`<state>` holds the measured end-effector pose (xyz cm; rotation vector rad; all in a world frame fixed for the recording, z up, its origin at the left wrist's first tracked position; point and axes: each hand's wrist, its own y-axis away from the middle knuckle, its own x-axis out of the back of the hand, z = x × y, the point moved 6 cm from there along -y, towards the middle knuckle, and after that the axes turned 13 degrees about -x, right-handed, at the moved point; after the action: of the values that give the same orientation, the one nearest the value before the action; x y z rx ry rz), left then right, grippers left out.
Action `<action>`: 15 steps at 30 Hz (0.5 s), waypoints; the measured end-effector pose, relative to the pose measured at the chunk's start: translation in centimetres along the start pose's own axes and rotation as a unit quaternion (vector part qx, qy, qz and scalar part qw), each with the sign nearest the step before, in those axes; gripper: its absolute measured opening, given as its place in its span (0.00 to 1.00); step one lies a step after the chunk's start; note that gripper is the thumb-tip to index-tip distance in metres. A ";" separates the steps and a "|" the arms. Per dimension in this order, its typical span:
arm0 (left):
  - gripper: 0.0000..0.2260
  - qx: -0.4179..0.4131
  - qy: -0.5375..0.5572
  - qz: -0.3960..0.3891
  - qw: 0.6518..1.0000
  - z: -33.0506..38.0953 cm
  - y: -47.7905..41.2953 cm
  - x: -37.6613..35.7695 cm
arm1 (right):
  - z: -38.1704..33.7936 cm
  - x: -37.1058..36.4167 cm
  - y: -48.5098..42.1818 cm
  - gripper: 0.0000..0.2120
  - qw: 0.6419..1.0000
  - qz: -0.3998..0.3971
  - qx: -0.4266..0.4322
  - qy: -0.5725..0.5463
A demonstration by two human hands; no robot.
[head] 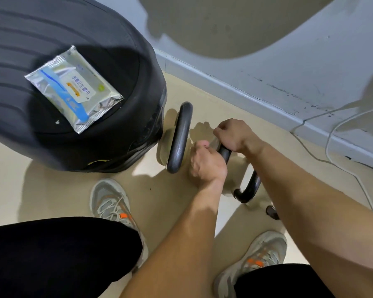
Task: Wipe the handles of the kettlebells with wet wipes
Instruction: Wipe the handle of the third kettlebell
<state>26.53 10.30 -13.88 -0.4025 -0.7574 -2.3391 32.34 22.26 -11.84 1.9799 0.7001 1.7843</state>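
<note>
Head view, and I start at the grip: the right hand (233, 134) is clamped over the top of a black kettlebell handle (249, 186), fingers wrapped right round the bar, knuckles toward the wall. Just beside it, the left hand (209, 164) is balled up too, fingertips tucked in against a pale scrap of wet wipe (213, 144) that shows between the two hands, pressed to the same bar. How much wipe is in there I can't tell; most of it is hidden by the fingers.

Below the hands the handle curves down toward me, and its pale body nearly blends into the beige floor (52, 190). To the left, close by but apart, stands the second kettlebell (179, 136), its black loop upright and free of both hands.

Further left, a silver pack of wet wipes (73, 89) lies flat on top of a big black ribbed object (19, 50), which sits right against that second kettlebell.

Near the bottom I get both grey shoes with orange marks, left shoe (111, 203) and right shoe (256, 261), planted either side of the forearms. A white cable (332, 160) trails across the floor on the right, along the grey skirting (235, 82).
</note>
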 end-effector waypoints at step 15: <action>0.12 -0.005 0.044 0.016 0.999 0.1 0.1 -0.1 | 2.5 0.1 0.2 0.26 0.971 -0.060 0.030 -0.229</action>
<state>26.69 10.35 -13.79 -0.3110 -0.6917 -2.3151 34.88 22.27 -11.99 2.2236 0.7021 1.1826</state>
